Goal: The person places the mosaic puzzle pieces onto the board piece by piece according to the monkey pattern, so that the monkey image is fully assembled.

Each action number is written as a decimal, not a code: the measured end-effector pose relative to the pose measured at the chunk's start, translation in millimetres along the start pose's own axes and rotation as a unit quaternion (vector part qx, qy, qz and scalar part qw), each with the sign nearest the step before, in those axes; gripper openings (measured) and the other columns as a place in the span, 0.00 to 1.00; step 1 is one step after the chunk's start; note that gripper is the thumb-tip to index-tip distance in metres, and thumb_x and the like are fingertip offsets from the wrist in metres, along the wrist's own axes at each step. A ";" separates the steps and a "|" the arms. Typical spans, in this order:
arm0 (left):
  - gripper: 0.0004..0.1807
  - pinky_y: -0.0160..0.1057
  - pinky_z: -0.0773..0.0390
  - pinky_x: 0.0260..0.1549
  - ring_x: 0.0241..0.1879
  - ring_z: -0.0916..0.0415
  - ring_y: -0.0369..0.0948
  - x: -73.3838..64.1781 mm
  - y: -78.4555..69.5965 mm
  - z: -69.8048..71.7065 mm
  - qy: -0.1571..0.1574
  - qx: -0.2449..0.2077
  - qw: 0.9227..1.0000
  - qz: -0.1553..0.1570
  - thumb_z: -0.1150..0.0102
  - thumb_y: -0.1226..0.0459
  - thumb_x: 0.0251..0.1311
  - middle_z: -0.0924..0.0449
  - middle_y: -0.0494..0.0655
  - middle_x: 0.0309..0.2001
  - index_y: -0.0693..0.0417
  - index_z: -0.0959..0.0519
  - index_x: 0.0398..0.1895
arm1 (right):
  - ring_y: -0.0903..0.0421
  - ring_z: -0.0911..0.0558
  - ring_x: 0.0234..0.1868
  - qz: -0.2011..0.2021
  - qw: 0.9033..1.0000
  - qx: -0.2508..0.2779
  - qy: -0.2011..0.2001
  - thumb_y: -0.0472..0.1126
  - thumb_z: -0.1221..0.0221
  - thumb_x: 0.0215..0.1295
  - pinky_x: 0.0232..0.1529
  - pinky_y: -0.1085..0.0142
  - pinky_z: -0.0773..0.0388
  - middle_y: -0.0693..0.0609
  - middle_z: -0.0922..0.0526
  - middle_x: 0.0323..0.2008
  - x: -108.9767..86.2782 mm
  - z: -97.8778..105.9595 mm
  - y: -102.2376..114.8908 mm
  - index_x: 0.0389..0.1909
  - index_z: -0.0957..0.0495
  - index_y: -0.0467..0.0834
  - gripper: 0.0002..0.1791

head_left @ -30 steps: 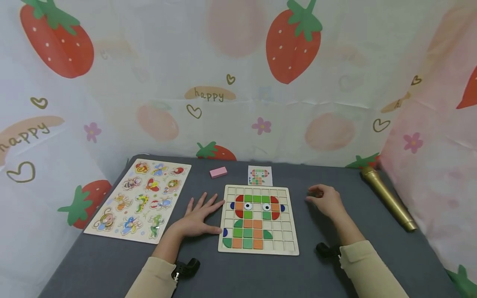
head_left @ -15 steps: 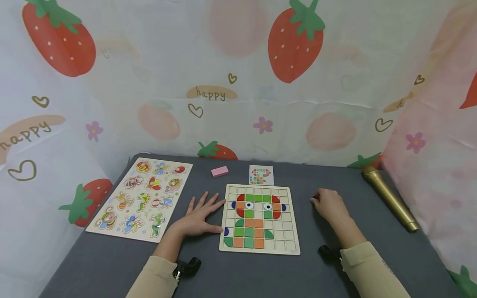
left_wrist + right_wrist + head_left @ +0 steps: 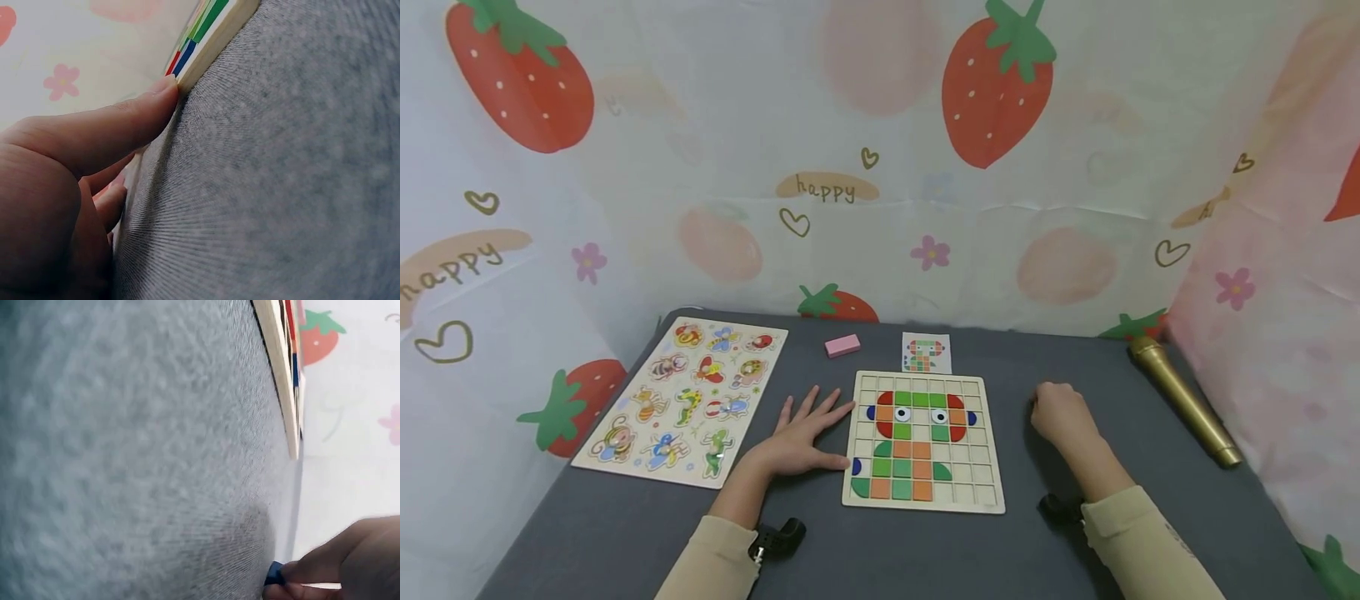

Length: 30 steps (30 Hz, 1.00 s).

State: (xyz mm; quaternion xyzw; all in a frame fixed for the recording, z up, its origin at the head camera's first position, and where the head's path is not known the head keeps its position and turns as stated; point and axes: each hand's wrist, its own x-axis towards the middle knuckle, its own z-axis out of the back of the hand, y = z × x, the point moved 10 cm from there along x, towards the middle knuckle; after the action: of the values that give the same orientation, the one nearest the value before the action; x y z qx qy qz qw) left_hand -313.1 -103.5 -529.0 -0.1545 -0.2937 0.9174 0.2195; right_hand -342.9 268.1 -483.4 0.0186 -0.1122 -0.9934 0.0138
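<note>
A wooden grid board point(image 3: 973, 454) lies on the grey cloth, partly filled with red, green, orange and blue pieces and two eye pieces. My left hand point(image 3: 793, 446) rests beside it, fingers spread. In the left wrist view its thumb point(image 3: 134, 122) touches the board's edge point(image 3: 215, 50). Right of the board, my right hand point(image 3: 1063, 417) is low over the cloth with its fingers curled. The right wrist view shows a small blue piece point(image 3: 274, 574) pinched between thumb and finger; the head view hides it behind the hand.
A pattern card point(image 3: 926, 353) lies behind the board, and a pink block point(image 3: 842, 346) sits to its left. On the far left is a wooden insect puzzle point(image 3: 681, 404). A gold tube-shaped object point(image 3: 1183, 400) lies at the right. A strawberry-print curtain hangs behind.
My right hand has shifted slightly right and turned, so its fingertips no longer show in the head view. The left hand stays beside the board.
</note>
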 end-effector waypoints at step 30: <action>0.51 0.63 0.82 0.73 0.81 0.78 0.52 -0.2 1.3 0.7 0.002 0.000 1.000 0.001 0.32 0.39 0.54 0.59 0.44 0.83 0.34 0.44 0.80 | 0.55 0.20 0.34 0.069 0.961 0.266 0.025 0.40 0.42 0.73 0.31 0.63 0.24 0.47 0.14 0.39 -41.8 16.8 105.3 0.52 0.16 0.41 0.13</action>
State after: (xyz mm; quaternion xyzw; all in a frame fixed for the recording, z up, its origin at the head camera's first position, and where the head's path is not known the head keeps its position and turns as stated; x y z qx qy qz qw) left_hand -313.6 -104.9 -529.2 -0.1568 -0.2932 0.9173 0.2189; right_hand -299.3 170.5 -442.1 0.0388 -0.3732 -0.9235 0.0799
